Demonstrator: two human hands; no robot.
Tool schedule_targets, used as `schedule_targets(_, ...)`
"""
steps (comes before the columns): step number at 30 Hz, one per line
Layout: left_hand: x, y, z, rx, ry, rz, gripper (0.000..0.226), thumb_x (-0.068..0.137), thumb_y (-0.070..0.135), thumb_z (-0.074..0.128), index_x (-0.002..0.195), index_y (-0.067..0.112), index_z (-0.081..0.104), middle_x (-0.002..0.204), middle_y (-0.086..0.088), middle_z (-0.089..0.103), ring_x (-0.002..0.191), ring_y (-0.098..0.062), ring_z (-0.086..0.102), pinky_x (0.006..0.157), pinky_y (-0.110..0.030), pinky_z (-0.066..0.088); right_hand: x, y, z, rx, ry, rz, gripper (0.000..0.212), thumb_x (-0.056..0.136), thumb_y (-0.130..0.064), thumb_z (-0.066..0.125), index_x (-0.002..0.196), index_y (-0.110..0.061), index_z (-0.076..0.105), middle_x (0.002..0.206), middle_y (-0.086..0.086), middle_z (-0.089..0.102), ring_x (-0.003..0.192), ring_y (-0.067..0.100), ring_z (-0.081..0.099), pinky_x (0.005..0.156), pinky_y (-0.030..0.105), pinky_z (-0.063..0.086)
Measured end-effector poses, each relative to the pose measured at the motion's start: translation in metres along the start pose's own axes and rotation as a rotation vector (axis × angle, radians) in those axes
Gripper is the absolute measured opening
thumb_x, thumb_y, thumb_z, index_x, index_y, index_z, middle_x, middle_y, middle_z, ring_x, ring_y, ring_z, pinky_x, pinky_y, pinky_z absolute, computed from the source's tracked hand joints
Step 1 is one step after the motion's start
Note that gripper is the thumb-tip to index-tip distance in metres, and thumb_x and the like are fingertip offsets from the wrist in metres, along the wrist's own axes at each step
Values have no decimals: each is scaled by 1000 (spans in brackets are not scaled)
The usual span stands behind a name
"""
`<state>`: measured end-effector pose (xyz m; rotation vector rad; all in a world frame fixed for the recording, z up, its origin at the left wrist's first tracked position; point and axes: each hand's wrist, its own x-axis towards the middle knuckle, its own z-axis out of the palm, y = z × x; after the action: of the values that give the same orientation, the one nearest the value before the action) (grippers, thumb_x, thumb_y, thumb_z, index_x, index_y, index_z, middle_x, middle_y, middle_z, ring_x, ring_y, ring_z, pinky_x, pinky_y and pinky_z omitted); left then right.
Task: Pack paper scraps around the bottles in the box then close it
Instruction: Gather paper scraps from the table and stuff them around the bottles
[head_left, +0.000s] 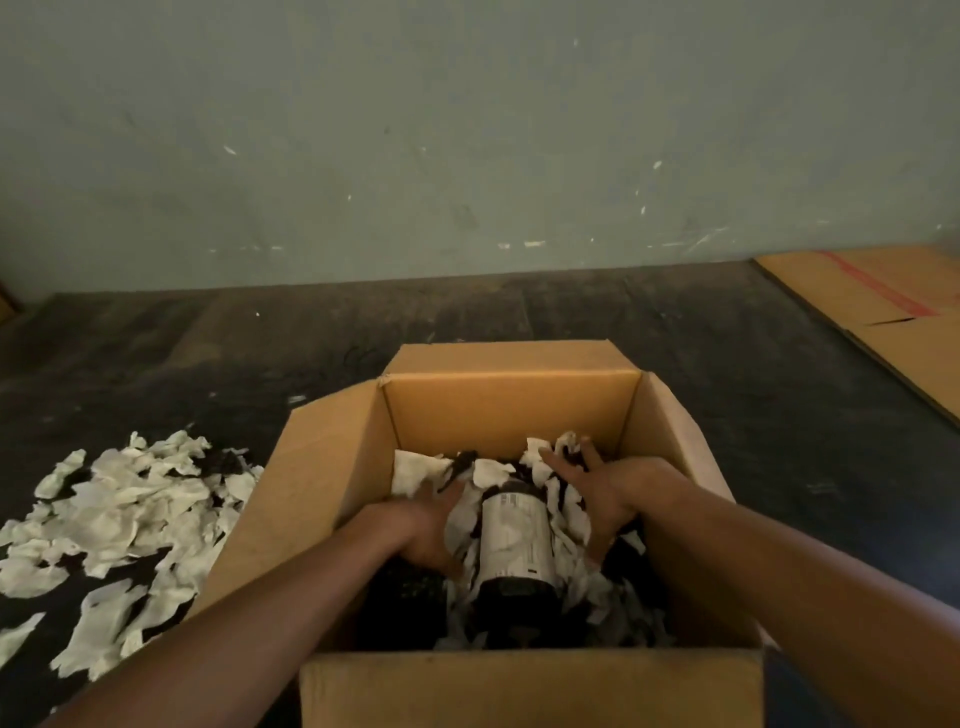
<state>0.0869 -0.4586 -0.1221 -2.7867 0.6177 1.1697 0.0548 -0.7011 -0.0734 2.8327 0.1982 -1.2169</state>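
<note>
Both hands are down inside the open box (511, 400), one each side of a dark bottle (514, 551) w/ a pale label, lying on its side near the middle. Left hand (423, 530) is spread, fingers splayed, pressing scraps at the bottle's left; not gripping anything as far as I can tell. Right hand (605, 499) is also wide, palm down on scraps (566, 499) at the bottle's right & far side.

Risks, as I judge them:
- Near-left corner of the box looks dark & thinly filled, so the bottle could roll that way once the box is moved.
- Pressing hard on loose paper may shove the bottle against a wall, no cushion left there.
- Flaps stand up; the near flap (530, 686) hides the near floor of the box, so gaps there go unseen.

Count: 1 box, 1 bottle visible (task says bottles; any others are hidden by paper or shadow), 2 hands, 1 big pile of spare scraps (119, 525) on the floor at left, too many to number, & 1 flat cardboard sheet (878, 306) far right.
</note>
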Motion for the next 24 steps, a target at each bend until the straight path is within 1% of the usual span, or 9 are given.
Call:
schedule_targets(3,-7,6,27,170,-134,-46,116,84,44,70,147,36,-27,159,-4,-28,150,-32,-5,120,-49,15,-8,-19,37,-204,-83,-20,121,83,-36,74,147,-31,-29,160,17,-21,149,37,1,117,55,12)
schedule_targets(7,-3,13,54,222,-132,-101,100,95,13,56,146,38,-26,160,-9,-26,148,-40,7,115,-50,27,7,-24,59,-262,-121,-42,108,90,-35,66,150,-29,-24,163,18,5,146,35,20,117,49,24)
schedule_targets(9,-6,13,45,227,-88,-73,98,93,18,60,152,33,-17,163,-12,-12,147,-39,14,114,-48,30,-1,-24,43,-182,-156,-42,109,85,-40,70,153,-29,-15,161,15,20,144,33,27,111,44,32)
schedule_targets(11,-13,12,30,213,-56,-43,92,88,35,67,156,25,5,162,-13,12,145,-35,25,114,-45,30,-16,-22,23,-51,-147,-40,100,82,-40,75,156,-30,8,158,9,27,140,32,34,103,39,40)
schedule_targets(13,-24,11,19,197,-7,-19,74,86,45,66,146,14,37,149,-14,42,132,-33,45,106,-41,40,-26,-18,12,33,-118,-35,79,84,-34,74,150,-22,33,151,7,39,131,30,47,97,36,47)
schedule_targets(15,-35,13,21,191,36,17,54,90,43,61,131,8,54,134,-14,57,117,-32,56,93,-37,44,-31,-20,18,32,-140,-53,56,88,-29,69,139,-16,49,139,9,52,118,27,57,91,36,53)
schedule_targets(17,-40,14,34,163,-63,19,47,96,37,51,134,10,54,136,-14,55,119,-32,55,92,-38,43,-31,-27,39,-92,-190,-54,45,94,-28,58,136,-15,52,135,10,55,119,27,56,91,36,46)
schedule_targets(20,-38,13,52,101,-297,-28,48,99,33,44,143,14,45,144,-12,48,126,-33,50,104,-46,41,-27,-36,63,-170,-239,-21,43,100,-24,42,140,-11,49,141,13,51,126,31,50,99,41,40)
schedule_targets(24,-58,25,33,-43,-219,78,46,98,34,45,142,19,48,147,-5,47,132,-28,45,108,-46,38,-38,-41,41,79,-243,-10,41,96,-22,49,136,-13,53,129,9,58,116,27,59,90,36,52)
